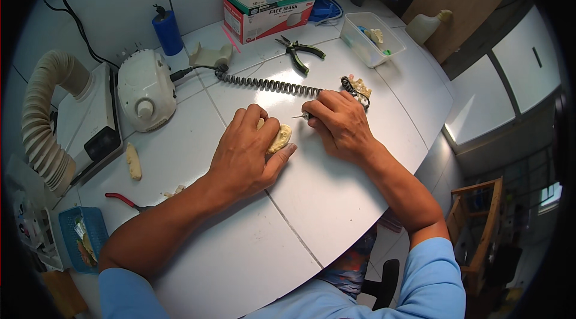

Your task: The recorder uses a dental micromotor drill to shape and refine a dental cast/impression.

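While the left hand curls over a cream-coloured moulded piece near the middle of the white tiled surface, the right hand holds a slim handpiece just beside it. From where I stand, the left fingers are bent and pinching the piece against the thumb, which lies along its near right edge; whether the piece also bears on the surface I cannot tell. The right fingers are drawn together around the handpiece, and its thin metal bit points left toward the piece, with a small gap between them.

Good work here would seem to ask for a firm brace: the piece pressed down, both hands steadied, and the left index finger and thumb tucked clear of the bit. Light, short strokes should suit better than a hard push, which could make the bit skid or chip an edge. A coiled black cord runs from the white control unit to behind the right hand, so I'd want slack in it, clear of the toothed model lying beyond that hand.
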A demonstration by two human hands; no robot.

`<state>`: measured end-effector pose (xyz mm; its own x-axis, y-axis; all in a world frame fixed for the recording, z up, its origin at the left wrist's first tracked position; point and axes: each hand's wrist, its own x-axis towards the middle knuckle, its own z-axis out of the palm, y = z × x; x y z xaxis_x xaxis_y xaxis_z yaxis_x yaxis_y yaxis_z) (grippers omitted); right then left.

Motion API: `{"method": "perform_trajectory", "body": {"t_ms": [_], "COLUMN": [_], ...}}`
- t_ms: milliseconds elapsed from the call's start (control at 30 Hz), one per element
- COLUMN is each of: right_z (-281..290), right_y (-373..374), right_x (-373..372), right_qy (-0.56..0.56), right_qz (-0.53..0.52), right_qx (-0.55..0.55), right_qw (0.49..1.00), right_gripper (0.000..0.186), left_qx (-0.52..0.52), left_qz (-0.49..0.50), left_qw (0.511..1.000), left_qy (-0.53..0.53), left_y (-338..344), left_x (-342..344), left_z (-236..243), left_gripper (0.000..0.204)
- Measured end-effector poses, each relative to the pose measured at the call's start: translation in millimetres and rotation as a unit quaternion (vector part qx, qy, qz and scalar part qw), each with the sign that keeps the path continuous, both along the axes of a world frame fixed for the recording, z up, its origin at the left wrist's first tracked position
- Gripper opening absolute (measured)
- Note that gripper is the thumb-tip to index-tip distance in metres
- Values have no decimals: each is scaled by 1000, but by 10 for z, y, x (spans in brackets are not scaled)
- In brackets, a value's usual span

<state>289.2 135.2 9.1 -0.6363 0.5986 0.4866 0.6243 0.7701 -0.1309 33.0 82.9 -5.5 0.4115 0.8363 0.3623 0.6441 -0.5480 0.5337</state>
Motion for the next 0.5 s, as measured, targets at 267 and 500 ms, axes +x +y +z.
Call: {"method": "perform_trajectory", "body": {"t_ms": [267,500], "right_z": [-17,-51], "right_y": [29,13], "right_x": [-24,-25], "right_qy": [11,10], "right_qz": [13,24], "right_qx": [35,31], "right_qw": [999,999], "right_gripper": [28,29], "left_qx": [2,-3], "left_qz": [-21,-24], "left_qw": [1000,1000], "left_qy": [-19,0], "left_y": [5,-3], "left_x": [-18,-5], "left_z": [29,24], "left_gripper": [32,32]}}
